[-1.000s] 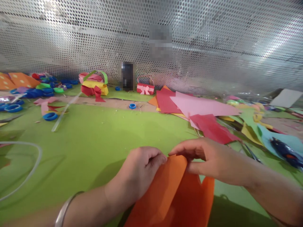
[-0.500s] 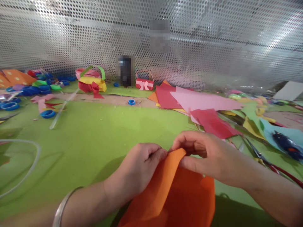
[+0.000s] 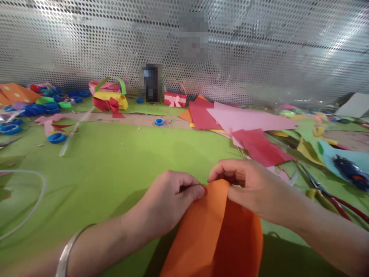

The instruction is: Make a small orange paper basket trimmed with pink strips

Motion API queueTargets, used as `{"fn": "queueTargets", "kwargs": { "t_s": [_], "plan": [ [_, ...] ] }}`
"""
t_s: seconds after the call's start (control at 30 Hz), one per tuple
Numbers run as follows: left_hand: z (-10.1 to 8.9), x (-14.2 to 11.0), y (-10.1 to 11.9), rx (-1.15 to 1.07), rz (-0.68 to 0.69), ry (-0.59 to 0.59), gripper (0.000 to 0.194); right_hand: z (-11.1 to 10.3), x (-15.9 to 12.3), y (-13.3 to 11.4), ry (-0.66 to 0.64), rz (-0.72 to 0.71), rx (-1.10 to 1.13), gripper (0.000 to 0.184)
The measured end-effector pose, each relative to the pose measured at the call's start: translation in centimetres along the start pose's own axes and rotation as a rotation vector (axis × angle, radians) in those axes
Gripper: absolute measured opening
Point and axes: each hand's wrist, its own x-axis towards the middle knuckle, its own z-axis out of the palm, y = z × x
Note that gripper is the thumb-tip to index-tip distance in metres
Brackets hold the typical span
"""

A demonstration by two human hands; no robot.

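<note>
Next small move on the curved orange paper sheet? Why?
Probably pinch the curved orange paper sheet at its top edge with the right hand: it curls around there, grip unclear, while the left hand holds beside it and the front flap gapes.

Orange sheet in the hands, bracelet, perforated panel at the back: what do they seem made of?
Orange sheet: matte paper or thin card, judging by its clean edges and smooth bend.
Bracelet: probably polished metal, from its silvery shine.
Perforated panel: likely sheet metal, grey with bright glints around rows of holes; coated plastic isn't ruled out.
</note>
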Motion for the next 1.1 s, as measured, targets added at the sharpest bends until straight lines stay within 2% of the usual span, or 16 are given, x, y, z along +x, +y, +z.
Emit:
{"fn": "queueTargets", "kwargs": {
  "t_s": [0.17,0.37,0.53,0.6,0.67,0.8,0.87,0.93,1.0,1.03,1.1],
  "plan": [
    [0.4,-0.1,-0.3,0.063,0.039,0.049,0.024,0.1,-0.1,-0.1,-0.022,-0.029,-0.104,0.025],
    [0.2,-0.1,-0.7,0.035,0.070,-0.031,0.018,0.6,-0.2,-0.1,0.003,-0.021,-0.102,0.022],
    [-0.1,-0.1,-0.4,0.022,0.028,0.005,0.020,-1.2,-0.1,0.1,-0.109,0.022,0.049,0.028],
    [0.0,0.0,-0.4,0.025,0.037,0.039,0.020,-1.8,-0.1,0.2,-0.095,0.015,0.119,0.027],
    [0.1,0.0,-0.5,0.031,0.050,0.064,0.021,-1.7,0.0,0.1,-0.053,-0.013,0.066,0.029],
    [0.4,-0.1,-0.5,0.052,0.088,0.050,0.020,0.1,0.1,-0.6,-0.027,-0.053,-0.197,0.015],
    [0.4,-0.2,-0.4,0.055,0.098,0.042,0.019,0.5,0.2,-0.9,-0.001,-0.052,-0.231,0.022],
    [0.3,-0.2,-0.2,0.043,0.114,0.072,0.019,-0.1,0.3,-0.9,-0.018,-0.069,-0.177,0.023],
    [0.0,0.0,-0.1,0.005,0.129,0.132,0.020,-1.6,0.5,-0.3,-0.015,-0.136,-0.004,0.027],
    [-0.2,0.2,-0.2,-0.025,0.132,0.171,0.020,-2.6,0.6,0.1,0.009,-0.175,0.114,0.033],
    [-0.7,0.6,-0.5,-0.091,0.122,0.251,0.020,-4.5,1.1,1.2,0.137,-0.212,0.334,0.046]
  ]
}}
